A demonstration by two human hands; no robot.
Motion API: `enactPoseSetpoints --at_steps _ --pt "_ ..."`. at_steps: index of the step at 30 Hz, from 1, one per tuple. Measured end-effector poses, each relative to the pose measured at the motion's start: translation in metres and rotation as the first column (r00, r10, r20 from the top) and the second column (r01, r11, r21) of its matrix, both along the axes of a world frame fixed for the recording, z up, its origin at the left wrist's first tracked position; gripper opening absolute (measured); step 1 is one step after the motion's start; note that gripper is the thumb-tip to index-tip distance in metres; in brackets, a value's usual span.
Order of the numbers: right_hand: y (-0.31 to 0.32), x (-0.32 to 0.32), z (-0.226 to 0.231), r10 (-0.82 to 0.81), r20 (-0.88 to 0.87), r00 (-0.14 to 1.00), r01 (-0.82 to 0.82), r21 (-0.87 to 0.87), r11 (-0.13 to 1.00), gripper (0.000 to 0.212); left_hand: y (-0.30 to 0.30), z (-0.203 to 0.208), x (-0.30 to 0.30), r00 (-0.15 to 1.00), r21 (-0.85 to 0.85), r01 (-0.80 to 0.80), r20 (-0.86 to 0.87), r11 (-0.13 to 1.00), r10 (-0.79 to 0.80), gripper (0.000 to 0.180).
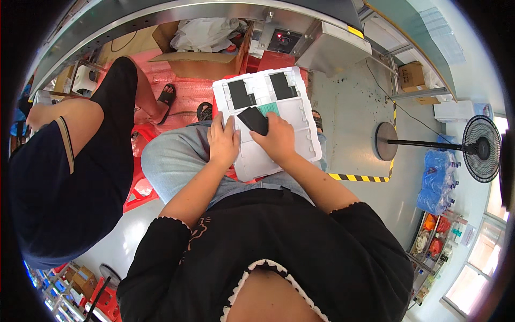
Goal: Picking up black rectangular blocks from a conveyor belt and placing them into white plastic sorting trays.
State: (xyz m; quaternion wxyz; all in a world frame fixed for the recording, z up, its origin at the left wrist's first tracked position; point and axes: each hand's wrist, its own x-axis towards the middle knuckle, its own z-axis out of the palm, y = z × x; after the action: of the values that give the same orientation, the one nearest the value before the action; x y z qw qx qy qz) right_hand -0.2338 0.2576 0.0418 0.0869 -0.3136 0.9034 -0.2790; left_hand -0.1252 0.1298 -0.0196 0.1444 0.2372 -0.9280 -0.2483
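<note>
A white moulded plastic tray (pixel 302 131) with several shallow compartments rests across my lap. Two flat black rectangular pieces (pixel 241 94) lie in its far compartments, one at the left and one at the right. My right hand (pixel 279 138) grips a third flat black rectangular piece (pixel 252 121), tilted above the middle of the tray. Under that piece, part of a green label (pixel 269 108) shows. My left hand (pixel 223 142) lies on the tray's left edge with its fingers stretched out, beside the held piece.
Beyond the tray stands an open cardboard box (pixel 201 65) with white plastic bags under a metal-edged bench. A co-worker in dark clothes (pixel 70 204) sits close at my left. To the right, a black standing fan (pixel 482 148) and bundled water bottles (pixel 437 182) occupy the floor.
</note>
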Motion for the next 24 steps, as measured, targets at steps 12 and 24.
enactPoseSetpoints --at_steps 12,24 --pt "0.005 0.008 -0.007 -0.243 0.072 0.967 0.249 -0.106 0.963 0.053 0.015 0.018 -0.002 0.986 -0.133 0.157 0.074 0.979 -0.148 0.064" --pt "0.072 -0.038 -0.007 -0.456 0.088 0.886 0.458 -0.010 0.889 0.059 0.003 0.017 -0.008 0.793 -0.272 0.585 0.389 0.764 -0.469 0.044"
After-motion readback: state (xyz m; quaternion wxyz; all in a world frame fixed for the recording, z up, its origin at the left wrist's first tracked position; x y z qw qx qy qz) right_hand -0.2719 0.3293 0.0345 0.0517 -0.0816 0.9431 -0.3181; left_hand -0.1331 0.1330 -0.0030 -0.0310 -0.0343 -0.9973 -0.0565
